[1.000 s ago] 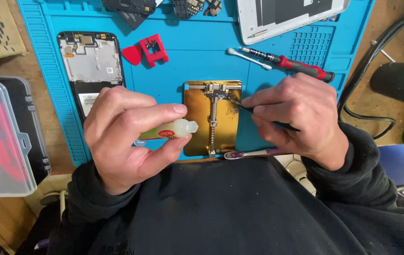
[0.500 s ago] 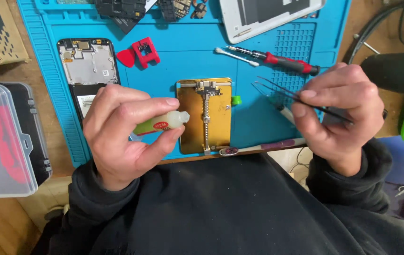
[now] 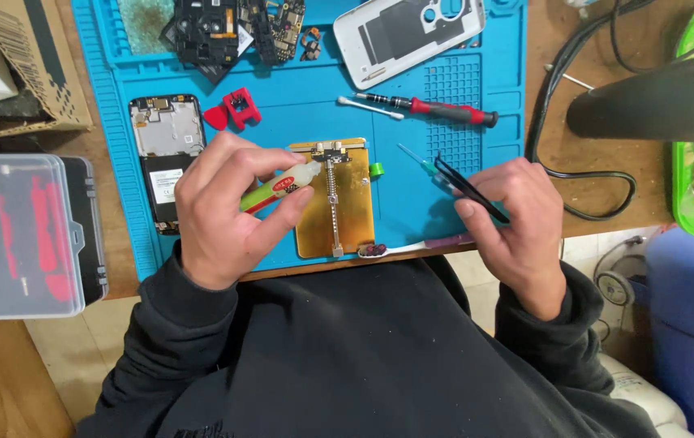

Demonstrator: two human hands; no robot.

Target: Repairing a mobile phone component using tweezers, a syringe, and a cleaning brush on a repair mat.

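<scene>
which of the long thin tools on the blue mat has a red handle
The screwdriver lying at the mat's upper right, black tip and red grip. The cotton swab beside it is white; the toothbrush is pale.

Small pale tube (image 3: 282, 185) with red label — tilted, nozzle over the gold holder; black tweezers (image 3: 470, 190) — angled, raised.

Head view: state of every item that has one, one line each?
Left hand: shut on small glue bottle, nozzle over gold clamp plate.
Right hand: shut on black tweezers, tips raised off blue mat.
Phone frame: opened, insides exposed.
White back cover: detached.
Clear parts case: lid closed.
Red screwdriver: lying unused.
</scene>
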